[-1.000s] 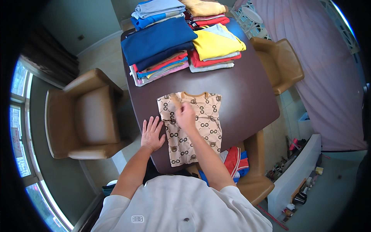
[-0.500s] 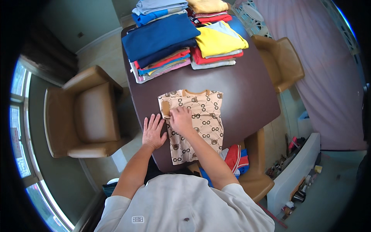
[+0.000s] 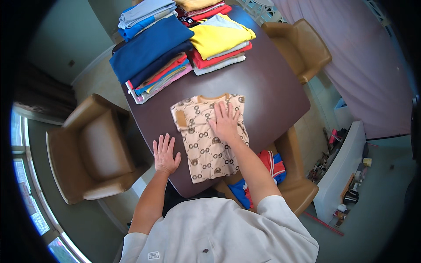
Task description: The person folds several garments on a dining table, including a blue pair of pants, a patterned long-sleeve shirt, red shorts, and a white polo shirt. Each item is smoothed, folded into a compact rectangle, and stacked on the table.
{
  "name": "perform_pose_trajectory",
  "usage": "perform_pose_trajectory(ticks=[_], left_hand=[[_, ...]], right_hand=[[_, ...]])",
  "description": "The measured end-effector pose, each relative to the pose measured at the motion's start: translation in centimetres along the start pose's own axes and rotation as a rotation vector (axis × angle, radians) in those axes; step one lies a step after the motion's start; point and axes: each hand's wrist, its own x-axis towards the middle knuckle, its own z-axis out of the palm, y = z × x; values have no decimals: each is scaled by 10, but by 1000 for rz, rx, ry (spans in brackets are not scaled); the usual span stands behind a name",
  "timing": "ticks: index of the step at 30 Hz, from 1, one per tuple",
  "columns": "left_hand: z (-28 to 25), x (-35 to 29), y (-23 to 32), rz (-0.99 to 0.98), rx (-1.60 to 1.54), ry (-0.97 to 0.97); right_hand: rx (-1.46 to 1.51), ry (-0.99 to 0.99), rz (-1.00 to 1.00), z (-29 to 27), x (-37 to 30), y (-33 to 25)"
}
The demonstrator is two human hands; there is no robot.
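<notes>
Moved rightward since a moment earlier, right hand (image 3: 226,125) spread flat on the upper right of the beige patterned shirt (image 3: 208,153), laid out on the counter (image 3: 278,98), left hand (image 3: 165,157) likewise spread at the counter's left edge.

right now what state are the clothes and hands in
Beige bear-patterned garment, laid flat, sleeve folded inward
Bare right hand, spread palm down on it
Bare left hand, spread at edge of dark brown table
Dark-blue-topped stack, folded
Yellow-and-grey-topped stack, folded
Light-blue-topped stack, folded
Pale-orange-topped stack, folded
Red and blue clothing, bunched, partly hidden
</notes>
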Motion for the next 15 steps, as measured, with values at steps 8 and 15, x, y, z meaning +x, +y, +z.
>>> perform_pose_trajectory(ticks=[8, 15], left_hand=[[3, 3, 0, -14, 49, -26], [1, 4, 2, -24, 58, -59]], right_hand=[[38, -31, 556, -19, 23, 17], [152, 202, 274, -18, -43, 14]])
